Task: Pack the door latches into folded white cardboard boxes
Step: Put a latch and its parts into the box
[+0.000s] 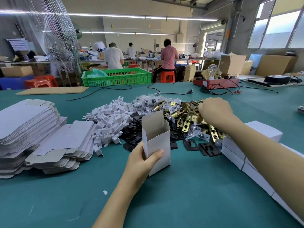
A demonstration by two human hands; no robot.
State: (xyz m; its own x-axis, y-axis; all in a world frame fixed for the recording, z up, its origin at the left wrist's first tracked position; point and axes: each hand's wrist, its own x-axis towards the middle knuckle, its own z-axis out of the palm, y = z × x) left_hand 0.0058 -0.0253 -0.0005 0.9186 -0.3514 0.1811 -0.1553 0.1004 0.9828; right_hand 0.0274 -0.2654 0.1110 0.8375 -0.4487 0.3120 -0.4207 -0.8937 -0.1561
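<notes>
My left hand (143, 160) grips an upright folded white cardboard box (158, 139) with its top flap open, held just above the green table. Behind it lies a heap of brass door latches (184, 119). My right hand (213, 111) reaches into the far right of that heap, fingers curled down among the latches; what they hold is hidden. Black strike plates (194, 145) lie scattered at the front of the heap. Small clear bags of hardware (148, 102) lie behind it.
Stacks of flat unfolded boxes (32, 135) sit at the left, with a pile of white plastic inserts (108, 122) beside them. Closed white boxes (246, 148) line the right under my forearm. Cables, a red test unit (215, 83) and a green crate (116, 76) lie further back.
</notes>
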